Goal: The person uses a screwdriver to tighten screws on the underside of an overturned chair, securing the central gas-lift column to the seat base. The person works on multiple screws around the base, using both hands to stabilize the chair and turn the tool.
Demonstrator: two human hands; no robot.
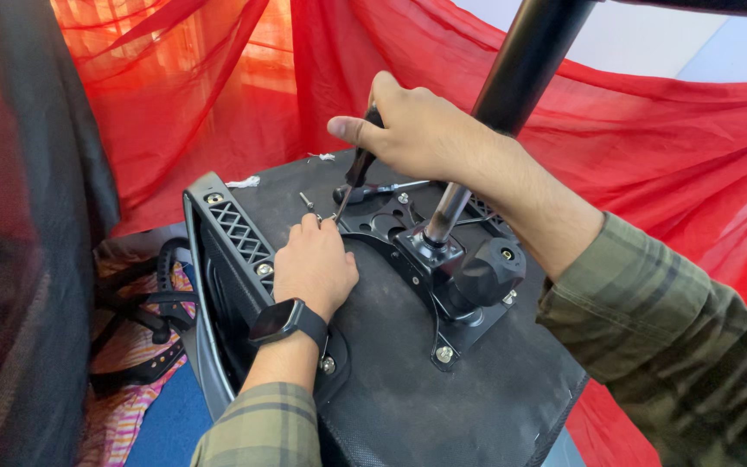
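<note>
An upturned office chair seat (pixel 391 389) lies in front of me, its black fabric underside facing up. A black metal mechanism plate (pixel 443 285) is bolted to it, with a gas cylinder (pixel 512 78) rising from it. My right hand (pixel 417 130) grips the black handle of a screwdriver (pixel 360 164), tip pointing down at the plate's far corner. My left hand (pixel 313 264), with a black smartwatch (pixel 283 320) on the wrist, rests on the seat by the tip, fingertips at a small screw. A loose bolt (pixel 306 201) lies just beyond.
A black plastic armrest bracket (pixel 231 233) runs along the seat's left edge. A second screwdriver (pixel 382 188) lies on the seat near the plate. Red sheer cloth (pixel 650 147) hangs behind and to the right. A dark curtain (pixel 19 233) fills the left. Black chair parts (pixel 144 303) lie on patterned fabric.
</note>
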